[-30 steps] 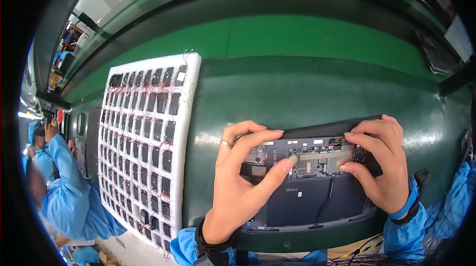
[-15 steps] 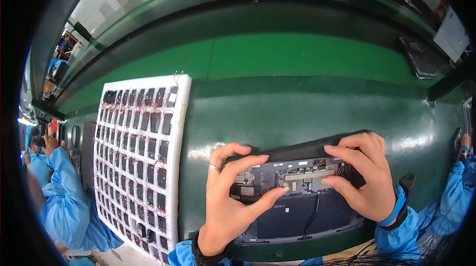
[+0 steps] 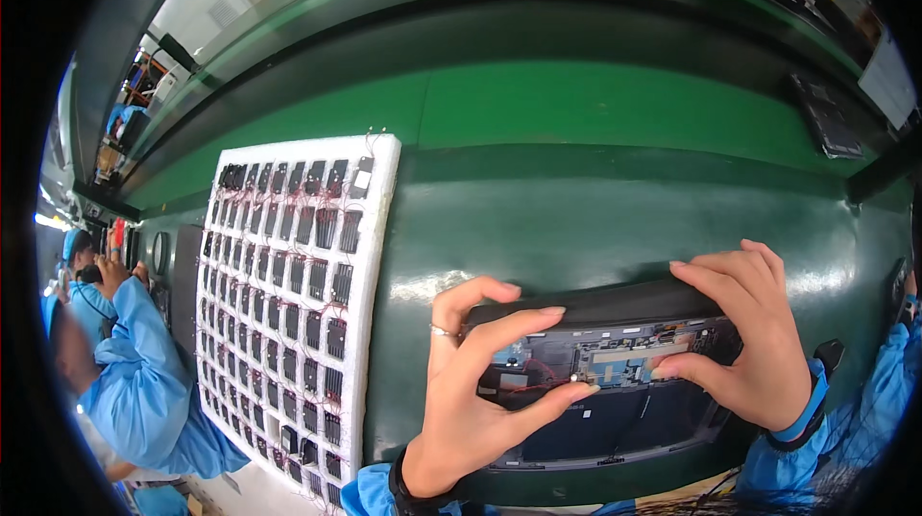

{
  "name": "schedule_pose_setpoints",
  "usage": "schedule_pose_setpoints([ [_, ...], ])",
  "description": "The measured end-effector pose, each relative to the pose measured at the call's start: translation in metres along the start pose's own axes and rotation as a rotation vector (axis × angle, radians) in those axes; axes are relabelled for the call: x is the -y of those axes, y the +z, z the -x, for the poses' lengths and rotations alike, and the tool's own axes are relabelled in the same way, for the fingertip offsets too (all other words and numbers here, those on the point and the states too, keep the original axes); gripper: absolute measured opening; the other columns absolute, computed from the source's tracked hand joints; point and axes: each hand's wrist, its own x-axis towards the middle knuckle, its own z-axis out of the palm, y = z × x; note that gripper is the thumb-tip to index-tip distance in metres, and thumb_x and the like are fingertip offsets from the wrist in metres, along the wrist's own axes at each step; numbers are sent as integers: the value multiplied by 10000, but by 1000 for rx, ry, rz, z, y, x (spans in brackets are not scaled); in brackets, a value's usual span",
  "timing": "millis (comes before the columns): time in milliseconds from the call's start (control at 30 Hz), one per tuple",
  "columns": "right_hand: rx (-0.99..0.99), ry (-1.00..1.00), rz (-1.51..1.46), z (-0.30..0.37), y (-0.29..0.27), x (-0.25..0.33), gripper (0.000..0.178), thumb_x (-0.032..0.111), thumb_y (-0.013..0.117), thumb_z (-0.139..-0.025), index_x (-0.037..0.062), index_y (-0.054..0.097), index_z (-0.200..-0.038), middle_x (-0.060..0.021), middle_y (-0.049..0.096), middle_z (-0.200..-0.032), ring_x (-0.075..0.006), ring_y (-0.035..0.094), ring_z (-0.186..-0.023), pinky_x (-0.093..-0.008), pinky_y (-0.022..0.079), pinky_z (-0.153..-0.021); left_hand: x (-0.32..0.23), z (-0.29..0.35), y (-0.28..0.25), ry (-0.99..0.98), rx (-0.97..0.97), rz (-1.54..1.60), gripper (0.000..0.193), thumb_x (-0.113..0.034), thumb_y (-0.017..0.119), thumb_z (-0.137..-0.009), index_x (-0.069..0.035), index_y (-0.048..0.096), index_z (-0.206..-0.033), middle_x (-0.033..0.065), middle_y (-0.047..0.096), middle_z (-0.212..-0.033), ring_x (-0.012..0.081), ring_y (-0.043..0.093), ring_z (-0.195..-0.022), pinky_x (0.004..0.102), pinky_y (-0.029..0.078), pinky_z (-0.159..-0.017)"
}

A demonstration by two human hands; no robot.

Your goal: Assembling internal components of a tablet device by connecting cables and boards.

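An opened laptop base (image 3: 615,430) is held low at the front of the workbench, its inside facing up. A dark battery pack fills its near half, and a circuit board (image 3: 629,362) with a pale strip lies behind it. My left hand (image 3: 480,386), with a ring on one finger, grips the far left part: fingers over the black far edge (image 3: 615,303), thumb at the board's near left side. My right hand (image 3: 754,348) holds the far right part likewise, thumb on the board's right end. Thin red wires show beside my left thumb.
Left of the laptop stands a white foam tray (image 3: 379,218) with rows of small black parts on red wires. A dark flat panel (image 3: 824,117) lies at the far right. A co-worker's blue sleeve (image 3: 158,391) is at the left, another person's sleeve (image 3: 879,372) at the right.
The whole view has shifted, so tray and laptop appear farther right. My right index finger and thumb have spread farther apart along the laptop. Both hands still hold it.
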Motion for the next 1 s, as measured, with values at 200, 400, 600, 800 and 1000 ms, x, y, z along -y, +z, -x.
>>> schedule_pose_setpoints([
  [200, 1, 8, -21, -3, 8, -6, 767, 367, 975, -689, 66, 703, -1340, -99, 680, -1260, -317, 647, -1166, -599, 317, -1206, 7, -4, -2, 1, 47, 54, 742, -209, 1058, -593, -80, 749, -1255, 191, 523, -1388, 319, 514, -1328, 455, 421, -1122],
  [400, 4, 6, -28, -6, 10, -9, 746, 367, 971, -689, 66, 708, -1319, -98, 678, -1253, -319, 644, -1173, -593, 309, -1212, 10, -5, 8, -78, -25, 69, 655, -206, 1045, -623, -67, 769, -1201, 184, 540, -1394, 316, 544, -1318, 444, 444, -1103],
  [600, 1, -3, -96, -11, 24, -20, 713, 340, 965, -704, 48, 710, -1302, -99, 661, -1266, -333, 623, -1163, -514, 382, -1150, 15, -10, 13, -180, 8, 37, 577, -188, 1009, -693, -65, 763, -1201, 142, 571, -1395, 294, 553, -1328, 423, 458, -1095],
  [800, 25, -2, -184, -11, 29, -28, 697, 310, 967, -707, 33, 715, -1295, -102, 645, -1283, -333, 606, -1148, -452, 438, -1055, 12, -8, 14, -215, 32, -14, 634, -188, 997, -714, -63, 720, -1270, 149, 559, -1416, 317, 540, -1351, 438, 456, -1116],
  [1000, 28, -12, -194, -10, 29, -32, 689, 304, 965, -708, 33, 718, -1292, -92, 652, -1268, -329, 605, -1142, -444, 430, -1058, 3, -10, 15, -146, 31, -121, 642, -176, 974, -748, -66, 691, -1313, 169, 595, -1429, 348, 546, -1389, 480, 428, -1159],
])
